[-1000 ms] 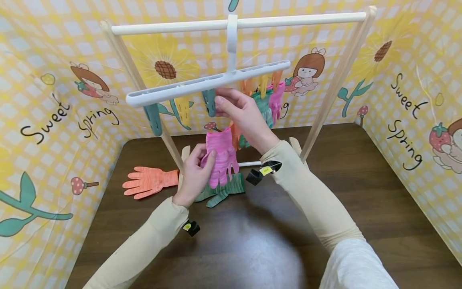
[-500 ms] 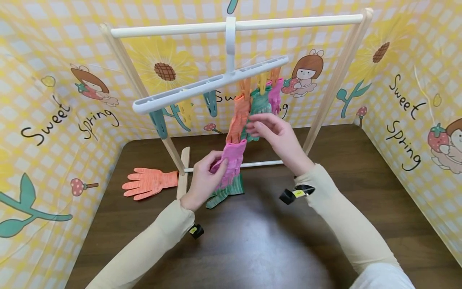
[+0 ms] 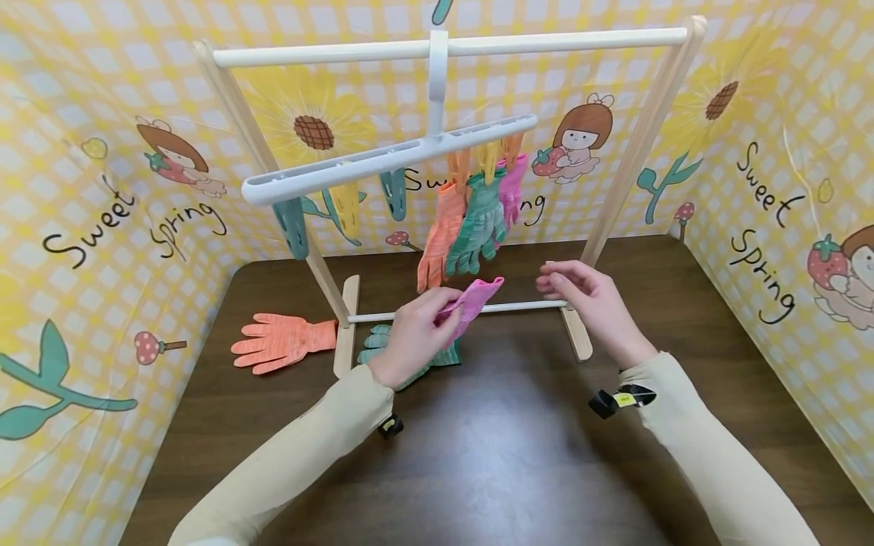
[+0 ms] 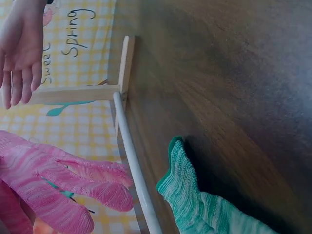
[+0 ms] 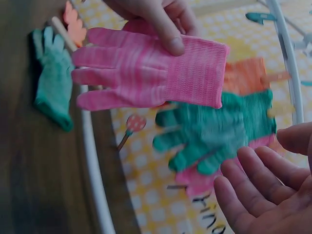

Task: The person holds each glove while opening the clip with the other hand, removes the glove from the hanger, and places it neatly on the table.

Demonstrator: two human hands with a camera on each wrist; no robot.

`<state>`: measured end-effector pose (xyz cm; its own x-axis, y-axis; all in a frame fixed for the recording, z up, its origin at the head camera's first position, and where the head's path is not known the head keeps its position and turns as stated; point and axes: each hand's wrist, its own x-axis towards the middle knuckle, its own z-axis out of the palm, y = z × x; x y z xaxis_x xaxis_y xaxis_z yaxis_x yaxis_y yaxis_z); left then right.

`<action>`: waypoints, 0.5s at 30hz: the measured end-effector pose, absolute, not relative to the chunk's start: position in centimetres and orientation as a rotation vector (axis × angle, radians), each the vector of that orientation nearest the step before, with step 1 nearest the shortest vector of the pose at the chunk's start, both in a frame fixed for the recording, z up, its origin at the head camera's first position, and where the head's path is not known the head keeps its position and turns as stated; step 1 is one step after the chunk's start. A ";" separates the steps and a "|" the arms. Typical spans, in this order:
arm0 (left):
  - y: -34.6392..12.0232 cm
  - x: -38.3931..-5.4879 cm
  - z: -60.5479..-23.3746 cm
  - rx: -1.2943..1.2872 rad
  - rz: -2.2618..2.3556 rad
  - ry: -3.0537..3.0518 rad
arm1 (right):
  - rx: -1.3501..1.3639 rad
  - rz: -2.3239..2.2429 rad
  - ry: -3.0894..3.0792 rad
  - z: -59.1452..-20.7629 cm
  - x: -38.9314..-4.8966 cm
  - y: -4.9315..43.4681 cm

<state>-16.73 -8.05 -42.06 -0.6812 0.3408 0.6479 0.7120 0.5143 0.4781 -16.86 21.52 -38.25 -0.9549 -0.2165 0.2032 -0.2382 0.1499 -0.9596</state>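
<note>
My left hand point(image 3: 422, 327) pinches a pink knitted glove point(image 5: 131, 70) between thumb and fingers, close to its cuff. In the right wrist view the glove's fingers point left. My right hand point(image 3: 592, 303) is apart from it, off to the right, its fingers loosely bent around nothing. Behind, a grey hanger point(image 3: 341, 165) carries clothespins; an orange glove point(image 3: 439, 235), a green glove point(image 3: 480, 224) and another pink glove point(image 3: 510, 189) hang from its right half. On its left half, a yellow clothespin point(image 3: 347, 211) and two teal ones, such as this teal clothespin point(image 3: 293, 231), hold nothing.
The hanger hooks over the white top rod point(image 3: 328, 54) of a wooden stand. An orange glove point(image 3: 280, 343) lies flat on the dark table point(image 3: 492, 455), left of the stand's foot point(image 3: 347, 334). A green glove point(image 4: 187, 195) lies on the table below my left hand.
My right hand has left the teal clothespin, moving right and down. My left hand has carried the pink glove right and turned it. The hanger has swung slightly.
</note>
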 end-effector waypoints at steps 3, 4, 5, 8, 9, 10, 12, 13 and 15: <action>-7.2 -17.3 -42.1 -0.886 -0.960 -2.307 | 0.422 1.952 -2.402 -39.1 -16.6 22.5; -6.9 -17.4 -42.1 -0.898 -0.931 -2.313 | 0.412 1.944 -2.408 -39.3 -16.5 22.7; -6.6 -17.6 -42.1 -0.911 -0.898 -2.323 | 0.405 1.937 -2.413 -39.6 -16.4 23.0; -5.6 -18.0 -42.0 -0.948 -0.809 -2.355 | 0.388 1.923 -2.422 -40.3 -16.2 23.7; -5.3 -18.1 -42.1 -0.956 -0.776 -2.370 | 0.385 1.923 -2.421 -40.5 -16.2 23.9; -5.0 -18.2 -42.1 -0.966 -0.752 -2.380 | 0.381 1.920 -2.421 -40.7 -16.1 24.1; -4.4 -18.4 -42.2 -0.975 -0.701 -2.407 | 0.376 1.905 -2.428 -41.0 -15.9 24.5; -4.1 -18.4 -42.2 -0.982 -0.677 -2.421 | 0.374 1.897 -2.432 -41.2 -15.8 24.7; -3.4 -18.5 -42.2 -0.990 -0.613 -2.450 | 0.367 1.886 -2.441 -41.4 -15.6 25.1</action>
<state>-18.50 -3.45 -42.16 -0.6549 0.5355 0.5333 0.7235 0.6481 0.2377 -15.65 25.12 -41.43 -0.9714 -0.1644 0.1710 -0.2070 0.2353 -0.9496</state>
